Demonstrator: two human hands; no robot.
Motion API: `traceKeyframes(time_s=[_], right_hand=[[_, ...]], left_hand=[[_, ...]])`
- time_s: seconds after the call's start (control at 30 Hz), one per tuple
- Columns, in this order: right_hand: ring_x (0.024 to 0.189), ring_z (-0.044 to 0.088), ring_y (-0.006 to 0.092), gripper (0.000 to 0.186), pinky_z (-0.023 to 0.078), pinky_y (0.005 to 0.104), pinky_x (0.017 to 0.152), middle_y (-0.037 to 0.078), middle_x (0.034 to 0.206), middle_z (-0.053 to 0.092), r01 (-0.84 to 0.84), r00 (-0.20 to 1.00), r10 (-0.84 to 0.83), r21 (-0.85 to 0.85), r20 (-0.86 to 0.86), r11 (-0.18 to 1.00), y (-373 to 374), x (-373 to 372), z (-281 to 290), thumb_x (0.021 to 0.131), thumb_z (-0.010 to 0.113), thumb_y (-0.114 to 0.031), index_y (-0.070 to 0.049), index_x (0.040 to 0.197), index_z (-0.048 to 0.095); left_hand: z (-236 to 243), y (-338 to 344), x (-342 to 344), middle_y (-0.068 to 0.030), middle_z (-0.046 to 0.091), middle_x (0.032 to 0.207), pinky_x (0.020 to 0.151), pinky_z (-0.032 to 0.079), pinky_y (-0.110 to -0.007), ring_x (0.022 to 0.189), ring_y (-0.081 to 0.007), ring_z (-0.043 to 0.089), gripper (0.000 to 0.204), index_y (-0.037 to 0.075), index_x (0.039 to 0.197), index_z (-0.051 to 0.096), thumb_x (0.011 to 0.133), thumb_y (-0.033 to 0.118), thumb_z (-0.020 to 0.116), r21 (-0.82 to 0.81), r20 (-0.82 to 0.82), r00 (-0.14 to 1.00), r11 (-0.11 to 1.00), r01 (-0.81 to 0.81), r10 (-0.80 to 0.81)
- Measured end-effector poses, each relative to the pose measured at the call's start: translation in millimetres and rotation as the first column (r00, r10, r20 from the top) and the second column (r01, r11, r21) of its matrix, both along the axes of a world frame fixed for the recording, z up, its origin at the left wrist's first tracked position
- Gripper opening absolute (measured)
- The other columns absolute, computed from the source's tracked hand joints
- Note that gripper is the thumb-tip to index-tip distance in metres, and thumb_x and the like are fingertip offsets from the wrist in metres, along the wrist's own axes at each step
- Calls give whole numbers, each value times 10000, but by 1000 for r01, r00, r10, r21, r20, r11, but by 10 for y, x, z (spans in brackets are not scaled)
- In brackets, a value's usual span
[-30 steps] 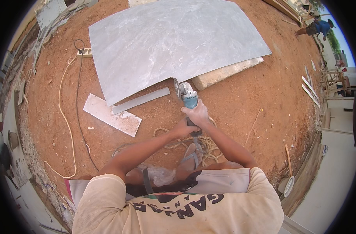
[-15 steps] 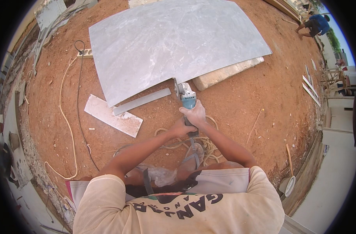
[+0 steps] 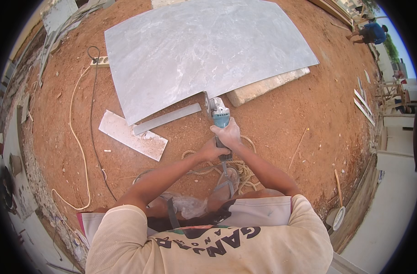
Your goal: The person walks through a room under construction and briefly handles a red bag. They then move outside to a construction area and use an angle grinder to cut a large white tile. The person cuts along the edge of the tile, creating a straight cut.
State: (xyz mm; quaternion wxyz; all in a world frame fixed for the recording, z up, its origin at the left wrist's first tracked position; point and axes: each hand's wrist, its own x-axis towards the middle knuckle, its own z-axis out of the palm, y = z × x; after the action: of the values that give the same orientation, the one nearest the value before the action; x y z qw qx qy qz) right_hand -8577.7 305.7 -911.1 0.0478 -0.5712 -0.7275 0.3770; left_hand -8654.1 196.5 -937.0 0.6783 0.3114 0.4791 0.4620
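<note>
Both my hands hold an angle grinder (image 3: 221,118) with a teal body and dark rear handle. My right hand (image 3: 229,133) is wrapped round the body, dusted pale. Lower down, my left hand (image 3: 212,150) grips the rear handle. The cutting disc (image 3: 207,103) stands on edge at the near edge of a large grey marbled slab (image 3: 208,45), by a stepped notch. I cannot tell whether the disc touches the slab. A narrow grey strip (image 3: 167,118) lies left of the grinder, one end on a white board (image 3: 119,134) with reddish dirt on it.
A pale block (image 3: 268,86) props the slab's near right side. Coiled rope (image 3: 246,171) lies around my foot (image 3: 226,182). A power strip (image 3: 100,61), a dark cable (image 3: 95,114) and a pale cord (image 3: 71,121) are at left. Another person (image 3: 374,33) bends at far right.
My hands, the grinder and the slab look nearly unmoved. The person at far right has shifted slightly.
</note>
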Motion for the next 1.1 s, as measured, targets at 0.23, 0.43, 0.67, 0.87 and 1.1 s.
traceKeyframes(time_s=[0.23, 0.43, 0.67, 0.87, 1.1], right_hand=[[956, 685, 460, 684, 546, 494, 848, 327, 980, 681, -17, 1000, 17, -15, -23, 1000, -5, -30, 67, 696, 783, -401, 94, 1100, 538], [943, 689, 458, 683, 549, 488, 843, 325, 963, 685, -8, 999, 8, -18, -36, 1000, -11, -32, 62, 698, 781, -391, 98, 1105, 535], [970, 687, 441, 675, 542, 480, 863, 311, 993, 685, 12, 998, -14, -45, -56, 999, -35, -50, 111, 694, 784, -381, 94, 1103, 535], [966, 690, 352, 654, 535, 434, 870, 239, 1011, 692, 60, 995, -71, -146, -72, 987, -162, -36, 220, 683, 815, -374, 68, 1099, 573], [925, 682, 265, 633, 538, 387, 839, 173, 1003, 688, 152, 979, -183, -267, -94, 952, -415, 7, 365, 689, 825, -362, 40, 1114, 585]], left_hand=[[-8, -3, -15, -71, 683, 1046, 823, 517, -338, 931, -177, 648, 444, 15, 1194, 601, 787, 138, 729, -17, -5, 1000, 1000, 4, -4], [-15, -13, -13, -80, 682, 1076, 880, 507, -350, 983, -183, 643, 452, 14, 1204, 599, 790, 134, 734, -16, 18, 1000, 1000, 0, 0], [39, -53, -42, -85, 684, 1092, 906, 510, -353, 1011, -190, 652, 464, 14, 1230, 591, 810, 147, 735, -35, 17, 1000, 999, -3, 3], [276, -178, -168, -91, 691, 1102, 889, 526, -357, 986, -196, 670, 459, 12, 1230, 597, 824, 170, 742, -137, 5, 994, 984, 112, -112], [668, -312, -385, -111, 670, 1171, 903, 521, -359, 1054, -216, 646, 539, 1, 1287, 565, 843, 244, 751, -208, -12, 945, 925, 317, -327]])
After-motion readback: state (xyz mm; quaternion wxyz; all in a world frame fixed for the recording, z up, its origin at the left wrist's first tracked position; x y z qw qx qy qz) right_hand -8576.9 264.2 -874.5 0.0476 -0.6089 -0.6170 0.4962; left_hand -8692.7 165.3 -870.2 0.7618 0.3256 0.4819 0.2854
